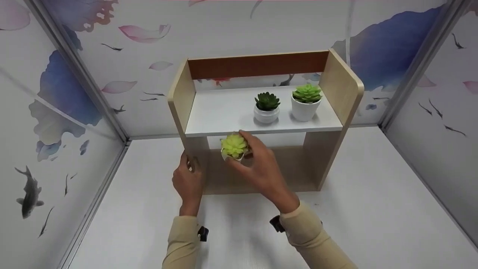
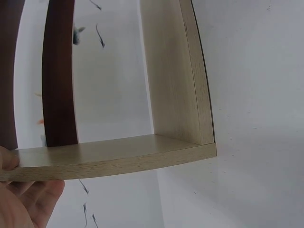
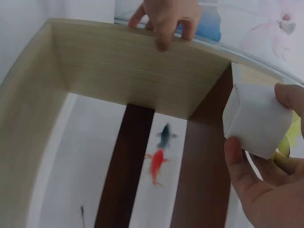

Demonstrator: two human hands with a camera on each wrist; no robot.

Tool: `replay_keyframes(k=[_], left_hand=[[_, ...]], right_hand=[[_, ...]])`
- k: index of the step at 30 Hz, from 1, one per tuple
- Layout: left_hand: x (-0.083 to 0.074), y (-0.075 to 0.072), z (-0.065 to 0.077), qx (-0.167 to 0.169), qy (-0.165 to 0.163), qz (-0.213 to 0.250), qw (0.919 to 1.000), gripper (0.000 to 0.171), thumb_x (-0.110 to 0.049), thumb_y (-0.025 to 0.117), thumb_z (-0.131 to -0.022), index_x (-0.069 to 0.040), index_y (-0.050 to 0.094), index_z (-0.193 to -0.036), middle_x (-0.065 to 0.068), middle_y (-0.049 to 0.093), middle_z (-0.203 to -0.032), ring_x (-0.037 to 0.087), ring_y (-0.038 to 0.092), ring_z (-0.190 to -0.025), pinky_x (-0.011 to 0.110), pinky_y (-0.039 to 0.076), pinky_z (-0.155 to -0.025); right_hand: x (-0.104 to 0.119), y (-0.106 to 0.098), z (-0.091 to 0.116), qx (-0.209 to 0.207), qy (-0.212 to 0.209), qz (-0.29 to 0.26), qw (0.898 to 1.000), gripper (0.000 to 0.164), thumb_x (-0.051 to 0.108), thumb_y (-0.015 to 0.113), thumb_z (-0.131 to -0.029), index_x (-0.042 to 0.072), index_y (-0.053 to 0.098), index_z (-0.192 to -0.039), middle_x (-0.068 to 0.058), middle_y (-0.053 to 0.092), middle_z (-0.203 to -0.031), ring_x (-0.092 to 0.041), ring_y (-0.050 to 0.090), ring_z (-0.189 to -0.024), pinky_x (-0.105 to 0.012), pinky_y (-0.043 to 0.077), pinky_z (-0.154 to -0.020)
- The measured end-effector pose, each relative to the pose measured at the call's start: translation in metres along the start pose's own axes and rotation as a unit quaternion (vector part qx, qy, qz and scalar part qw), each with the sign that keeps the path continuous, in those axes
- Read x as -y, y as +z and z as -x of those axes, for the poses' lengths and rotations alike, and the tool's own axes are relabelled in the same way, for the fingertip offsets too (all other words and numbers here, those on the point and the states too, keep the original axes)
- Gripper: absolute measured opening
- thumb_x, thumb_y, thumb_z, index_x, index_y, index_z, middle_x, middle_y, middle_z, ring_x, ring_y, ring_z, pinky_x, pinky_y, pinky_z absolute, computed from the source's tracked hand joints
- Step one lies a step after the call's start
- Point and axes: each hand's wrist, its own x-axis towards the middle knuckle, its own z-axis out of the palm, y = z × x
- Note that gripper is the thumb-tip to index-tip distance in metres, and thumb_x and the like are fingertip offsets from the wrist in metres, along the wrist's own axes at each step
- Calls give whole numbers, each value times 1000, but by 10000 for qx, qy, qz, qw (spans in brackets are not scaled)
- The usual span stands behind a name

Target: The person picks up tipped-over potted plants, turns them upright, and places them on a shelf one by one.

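Observation:
My right hand [image 1: 267, 173] grips a small potted succulent [image 1: 234, 145] with yellow-green leaves, thumb on one side and fingers on the other. Its white, square-sided pot [image 3: 259, 118] shows in the right wrist view. The plant is held just in front of the upper board's front edge, towards the left. My left hand [image 1: 188, 179] holds the left side panel of a small wooden shelf [image 1: 177, 101], thumb on the inner face and fingers round the outside, as the left wrist view shows [image 2: 40, 202].
On the white upper board [image 1: 220, 108] stand a dark green succulent [image 1: 267, 108] in a round white pot and a bright green succulent [image 1: 306, 102] in a taller pot near the right panel. Patterned walls [image 1: 239, 30] enclose the white table [image 1: 373, 209] at the back and sides.

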Motion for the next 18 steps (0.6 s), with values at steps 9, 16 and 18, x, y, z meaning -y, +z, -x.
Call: replay_keyframes(k=[9, 16, 18], left_hand=[[0, 0, 0, -62, 172, 32, 9998, 34, -10, 62, -101, 1, 64, -133, 23, 73, -117, 37, 76, -94, 52, 61, -73], [2, 0, 0, -34, 117, 118, 9999, 36, -11, 63, -101, 1, 63, -134, 22, 73, -119, 36, 76, -95, 52, 60, -76], [3, 1, 0, -44, 118, 113, 9999, 36, -12, 63, -101, 1, 63, -135, 21, 73, -119, 36, 76, -95, 52, 60, -76]], right_hand=[[32, -28, -51, -128, -317, -45, 9994, 73, 26, 81, -89, -2, 48, -148, -14, 59, -142, -20, 63, -115, -36, 58, -88], [48, -35, -85, -138, -361, -62, 9992, 73, 28, 81, -89, 0, 49, -148, -13, 64, -135, -18, 65, -112, -35, 57, -88], [53, -36, -94, -84, -326, -78, 9994, 73, 28, 81, -90, 0, 48, -149, -13, 64, -135, -18, 66, -110, -34, 57, -90]])
